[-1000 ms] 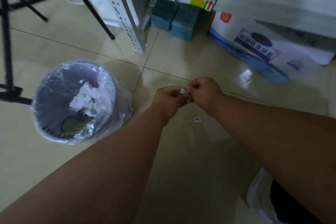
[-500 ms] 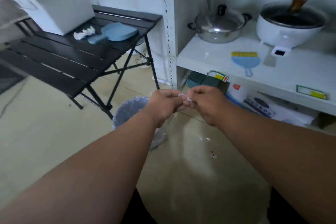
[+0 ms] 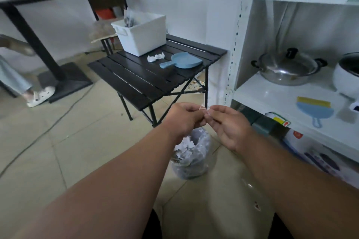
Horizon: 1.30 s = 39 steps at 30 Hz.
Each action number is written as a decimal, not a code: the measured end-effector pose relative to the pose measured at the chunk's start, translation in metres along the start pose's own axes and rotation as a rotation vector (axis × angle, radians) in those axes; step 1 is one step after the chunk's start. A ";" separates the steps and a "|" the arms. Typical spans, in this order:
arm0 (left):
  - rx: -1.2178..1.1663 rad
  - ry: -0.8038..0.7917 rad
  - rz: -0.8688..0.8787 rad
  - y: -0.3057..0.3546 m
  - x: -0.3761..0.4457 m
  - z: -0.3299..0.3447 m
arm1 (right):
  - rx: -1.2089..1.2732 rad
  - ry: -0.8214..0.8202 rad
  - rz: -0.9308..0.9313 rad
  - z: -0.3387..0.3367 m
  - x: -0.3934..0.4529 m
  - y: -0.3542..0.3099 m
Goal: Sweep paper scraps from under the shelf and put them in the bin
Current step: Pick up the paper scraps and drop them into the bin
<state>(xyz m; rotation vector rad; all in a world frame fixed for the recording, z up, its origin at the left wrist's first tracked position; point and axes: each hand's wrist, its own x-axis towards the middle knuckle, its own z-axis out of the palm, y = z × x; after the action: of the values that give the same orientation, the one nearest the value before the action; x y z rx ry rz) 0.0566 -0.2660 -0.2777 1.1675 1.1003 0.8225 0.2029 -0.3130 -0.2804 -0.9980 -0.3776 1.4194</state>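
White paper, a tiny scrap, sits at mid-frame pinched between the left hand and the right hand; each hand's grip is closed on it with curled fingertips, probably tearing it or readying it for disposal. Both hands hover directly above the bin, which stands on the floor just below them, lined with a clear bag and already holding crumpled scraps, so a release would likely land inside. Two small scraps lie on the floor at lower right, near the foot of the shelf, so the sweeping looks unfinished. One blue dustpan rests on the black tabletop at upper centre, beside one cluster of crumpled paper and one white tub. One blue brush lies on the shelf at right, within reach, near one lidded steel pot. Neither sweeping tool is in hand.
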 end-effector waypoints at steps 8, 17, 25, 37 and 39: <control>0.181 0.157 -0.064 -0.015 0.053 -0.020 | 0.038 0.058 0.044 0.005 0.069 0.025; 0.502 0.192 -0.183 -0.039 0.111 -0.041 | -0.103 0.164 0.097 0.005 0.134 0.064; 0.968 0.146 -0.247 -0.050 0.128 -0.065 | -0.354 0.158 0.177 -0.002 0.166 0.086; 0.837 0.121 -0.117 -0.063 0.122 -0.040 | -0.326 0.041 0.188 -0.015 0.143 0.071; 0.842 0.052 -0.074 -0.066 0.123 -0.024 | -0.414 0.030 0.147 -0.032 0.133 0.057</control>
<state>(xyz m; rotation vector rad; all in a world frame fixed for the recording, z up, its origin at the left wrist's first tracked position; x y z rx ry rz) 0.0661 -0.1593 -0.3705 1.7804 1.5895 0.3121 0.2141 -0.2097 -0.3855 -1.4038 -0.6016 1.4871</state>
